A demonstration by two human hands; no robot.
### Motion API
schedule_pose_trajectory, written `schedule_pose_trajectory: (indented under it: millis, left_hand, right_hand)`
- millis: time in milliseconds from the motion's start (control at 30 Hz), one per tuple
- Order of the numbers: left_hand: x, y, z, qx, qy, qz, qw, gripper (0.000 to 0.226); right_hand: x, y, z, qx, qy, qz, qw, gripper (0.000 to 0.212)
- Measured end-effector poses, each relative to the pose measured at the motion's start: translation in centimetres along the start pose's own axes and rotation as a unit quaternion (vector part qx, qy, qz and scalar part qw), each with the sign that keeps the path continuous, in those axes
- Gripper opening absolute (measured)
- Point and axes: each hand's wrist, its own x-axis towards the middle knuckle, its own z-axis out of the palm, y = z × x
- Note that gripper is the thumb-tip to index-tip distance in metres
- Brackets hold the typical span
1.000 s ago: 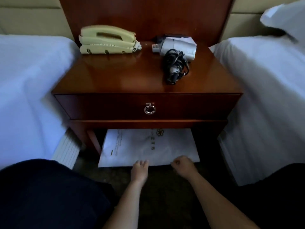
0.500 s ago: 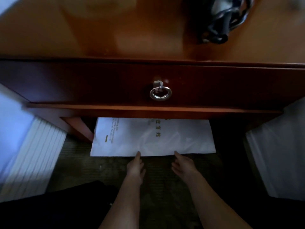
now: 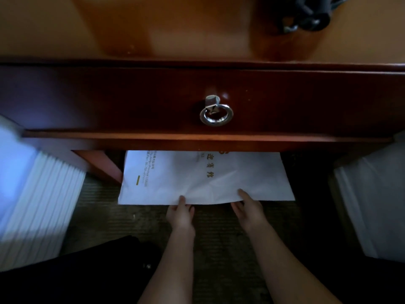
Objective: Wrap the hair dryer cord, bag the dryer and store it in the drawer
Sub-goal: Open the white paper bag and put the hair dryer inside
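Under the nightstand (image 3: 197, 29), on the carpet (image 3: 135, 218), the white printed bag (image 3: 186, 178) lies flat, its far part hidden below the closed drawer (image 3: 131, 102) with its ring pull (image 3: 216, 115). Left hand (image 3: 180, 212) and right hand (image 3: 248, 207) are apart, fingers stretched, one fingertip of each resting on the bag's near edge. Of the hair dryer only the dark coiled cord (image 3: 306, 16) shows, blurred, on the nightstand top at far right.

Left hand (image 3: 180, 212) and right hand (image 3: 247, 207) touch the near edge of the bag (image 3: 197, 178) below the drawer (image 3: 131, 102).
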Motion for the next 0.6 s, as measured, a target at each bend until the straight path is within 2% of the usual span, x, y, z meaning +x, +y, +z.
schedule_pose_trajectory:
  millis: [100, 167, 267, 367, 433, 500, 600]
  left_hand:
    - [-1.4, 0.5, -0.4, -0.004, -0.001, 0.015, 1.000, 0.020]
    - [-2.5, 0.9, -0.6, -0.006, -0.002, 0.020, 1.000, 0.011]
    - [-4.2, 1.4, -1.2, -0.035, -0.013, 0.018, 0.999, 0.007]
    - [-5.3, 1.7, -1.6, -0.077, -0.008, 0.024, 0.997, 0.004]
    - [-6.1, 2.2, -1.7, -0.088, 0.007, 0.027, 0.996, 0.020]
    - [-6.8, 3.0, -1.8, -0.103, 0.011, 0.026, 0.994, 0.043]
    - [-7.2, 4.4, -2.3, -0.115, -0.019, 0.008, 0.993, 0.046]
  right_hand:
    - [-1.4, -0.1, -0.2, -0.034, 0.031, -0.019, 0.999, 0.054]
    - [-2.6, 0.0, -0.4, -0.010, 0.028, -0.028, 0.999, 0.057]
    - [-4.4, 0.3, -0.5, 0.085, -0.009, -0.046, 0.995, 0.049]
    - [-5.9, 0.5, -0.3, 0.111, -0.007, -0.070, 0.991, 0.034]
    - [-6.7, 0.6, -0.2, 0.120, -0.004, -0.087, 0.989, 0.031]
    - [-7.4, 0.5, -0.2, 0.139, 0.002, -0.096, 0.986, 0.038]
    - [-8.0, 0.0, -0.4, 0.159, -0.001, -0.092, 0.983, 0.055]
